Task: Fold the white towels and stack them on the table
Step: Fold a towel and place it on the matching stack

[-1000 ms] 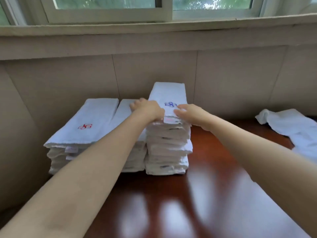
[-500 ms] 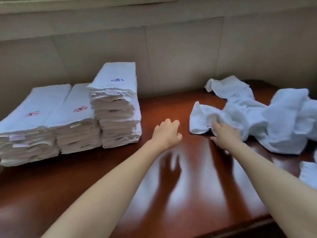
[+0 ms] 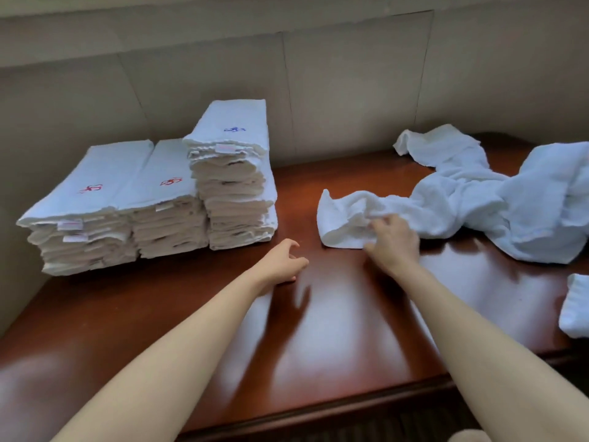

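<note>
Three stacks of folded white towels stand side by side at the back left of the glossy brown table [image 3: 318, 330]: a tall stack [image 3: 234, 177] with a blue mark on top, and two lower stacks [image 3: 159, 199] [image 3: 83, 212] with red marks. A heap of loose white towels [image 3: 497, 199] sprawls over the right side. My right hand [image 3: 393, 240] pinches the near left end of a crumpled towel [image 3: 342, 218] from that heap. My left hand [image 3: 282, 264] hovers low over the bare wood in front of the tall stack, fingers apart, holding nothing.
A beige tiled wall [image 3: 350, 90] runs close behind the stacks and the heap. Another loose white towel [image 3: 575, 307] lies at the right edge of the table. The table's front edge [image 3: 318, 413] is near me.
Both hands left the top of the tall stack and came right. My right hand reached the crumpled towel and closed on its end; my left hand stayed over the wood.
</note>
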Available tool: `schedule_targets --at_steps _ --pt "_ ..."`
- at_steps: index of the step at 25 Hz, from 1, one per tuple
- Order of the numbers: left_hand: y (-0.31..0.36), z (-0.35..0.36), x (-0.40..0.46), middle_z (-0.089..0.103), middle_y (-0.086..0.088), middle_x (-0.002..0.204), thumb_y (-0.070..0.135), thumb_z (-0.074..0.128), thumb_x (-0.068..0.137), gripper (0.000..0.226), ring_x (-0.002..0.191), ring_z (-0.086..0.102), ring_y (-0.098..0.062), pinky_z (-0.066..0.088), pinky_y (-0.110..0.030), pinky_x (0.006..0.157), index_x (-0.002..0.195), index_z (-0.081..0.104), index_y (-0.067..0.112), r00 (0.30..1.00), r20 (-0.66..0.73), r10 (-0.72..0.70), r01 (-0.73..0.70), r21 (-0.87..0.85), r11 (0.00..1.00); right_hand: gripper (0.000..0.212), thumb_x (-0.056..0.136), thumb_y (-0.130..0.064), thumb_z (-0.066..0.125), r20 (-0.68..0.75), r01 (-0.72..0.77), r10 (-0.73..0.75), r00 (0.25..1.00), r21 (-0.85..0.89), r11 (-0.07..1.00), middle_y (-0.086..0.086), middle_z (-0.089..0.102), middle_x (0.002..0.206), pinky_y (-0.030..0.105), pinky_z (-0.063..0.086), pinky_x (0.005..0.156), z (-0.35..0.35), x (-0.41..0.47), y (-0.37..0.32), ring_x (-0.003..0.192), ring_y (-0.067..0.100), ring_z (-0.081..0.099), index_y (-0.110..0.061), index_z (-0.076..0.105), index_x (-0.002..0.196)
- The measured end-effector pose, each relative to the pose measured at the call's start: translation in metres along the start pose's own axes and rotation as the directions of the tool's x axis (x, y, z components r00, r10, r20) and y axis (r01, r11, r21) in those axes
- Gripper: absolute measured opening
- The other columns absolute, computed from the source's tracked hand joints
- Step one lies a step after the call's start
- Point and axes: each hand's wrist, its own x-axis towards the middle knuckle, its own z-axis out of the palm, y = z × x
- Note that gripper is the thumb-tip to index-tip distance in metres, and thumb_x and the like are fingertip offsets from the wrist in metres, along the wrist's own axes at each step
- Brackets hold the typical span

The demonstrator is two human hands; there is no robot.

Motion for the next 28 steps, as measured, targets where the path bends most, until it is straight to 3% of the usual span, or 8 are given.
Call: schedule_targets --at_steps 4,9,12,16,19,22,24,28 --pt "-0.02 -0.015 -0.019 0.05 -0.008 0.111 0.014 0.057 0.092 0.046 0.099 0.055 -0.016 0.051 -0.029 0.089 0.135 0.042 0.008 1.0 -0.006 -0.031 0.03 -0.097 0.995 0.046 0.086 -0.016 0.054 0.137 -0.127 0.131 0.982 -0.039 0.991 0.018 0.057 0.126 0.04 0.044 0.089 -0.003 0.015 0.011 0.115 0.036 0.053 -0.01 0.046 0.13" --pt "-0.039 -0.013 -0.029 0.049 -0.012 0.12 0.017 0.064 0.088 0.069 0.092 0.06 -0.016 0.052 -0.03 0.09 0.146 0.026 0.015 0.993 -0.118 -0.012 -0.024 -0.3 0.954 0.013 0.086 -0.014 0.052 0.174 -0.059 0.03 0.984 0.163 0.985 0.019 0.067 0.095 0.033 0.042 0.072 0.002 -0.029 -0.043 0.096 0.036 0.06 -0.008 0.063 0.084" --pt "-0.053 -0.014 -0.042 0.046 -0.003 0.128 0.027 0.074 0.073 0.094 0.109 0.057 -0.017 0.052 -0.026 0.082 0.147 0.018 0.038 0.985 -0.115 0.126 -0.144 -0.167 0.975 0.018 0.082 -0.016 0.058 0.198 0.036 -0.106 0.974 0.326 0.945 0.006 0.059 0.065 0.03 0.036 0.059 0.0 -0.069 -0.074 0.07 0.023 0.055 -0.012 0.056 0.065" --pt "-0.075 -0.027 -0.061 0.067 -0.007 0.116 0.022 0.067 0.06 0.055 0.106 0.062 -0.016 0.051 -0.029 0.085 0.115 0.061 0.019 0.961 -0.168 0.222 -0.251 -0.18 0.951 0.023 0.081 -0.014 0.062 0.267 0.189 -0.388 0.882 0.554 0.811 -0.01 0.043 0.053 0.018 0.031 0.048 -0.003 -0.108 -0.121 0.049 0.003 0.038 -0.014 0.051 0.061" --pt "-0.077 -0.06 -0.078 0.07 -0.008 0.097 0.025 0.058 0.054 0.046 0.09 0.063 -0.018 0.051 -0.032 0.075 0.095 0.066 0.005 0.92 -0.356 0.165 -0.215 -0.106 0.971 0.013 0.082 -0.015 0.063 0.251 0.189 -0.523 0.815 0.737 0.649 -0.012 0.044 0.058 0.019 0.029 0.053 0.0 -0.121 -0.146 0.054 -0.001 0.037 -0.012 0.058 0.07" --pt "-0.081 -0.091 -0.097 0.06 -0.011 0.077 0.019 0.053 0.061 0.011 0.082 0.059 -0.03 0.043 -0.034 0.066 0.068 0.051 0.01 0.836 -0.54 0.103 -0.04 0.126 0.991 0.007 0.08 -0.01 0.064 0.237 0.195 -0.627 0.742 0.819 0.539 -0.013 0.046 0.059 0.019 0.031 0.055 0.008 -0.132 -0.174 0.057 0.003 0.039 -0.012 0.059 0.076" --pt "-0.087 -0.108 -0.11 0.058 -0.014 0.086 0.011 0.051 0.076 0.012 0.09 0.056 -0.036 0.038 -0.033 0.067 0.067 0.044 0.014 0.758 -0.644 0.098 0.134 0.301 0.944 0.019 0.08 -0.006 0.066 0.208 0.303 -0.681 0.702 0.779 0.55 -0.014 0.053 0.065 0.015 0.038 0.061 0.014 -0.138 -0.19 0.06 0.002 0.047 -0.021 0.061 0.091" --pt "-0.116 -0.134 -0.116 0.046 -0.02 0.128 0.02 0.051 0.089 0.034 0.117 0.046 -0.038 0.036 -0.04 0.092 0.122 0.05 0.013 0.64 -0.765 -0.077 0.577 0.411 0.706 0.06 0.08 -0.026 0.066 0.043 0.593 -0.623 0.781 0.262 0.761 0.001 0.052 0.122 0.036 0.037 0.096 0.017 -0.122 -0.179 0.115 0.022 0.046 -0.027 0.045 0.137"
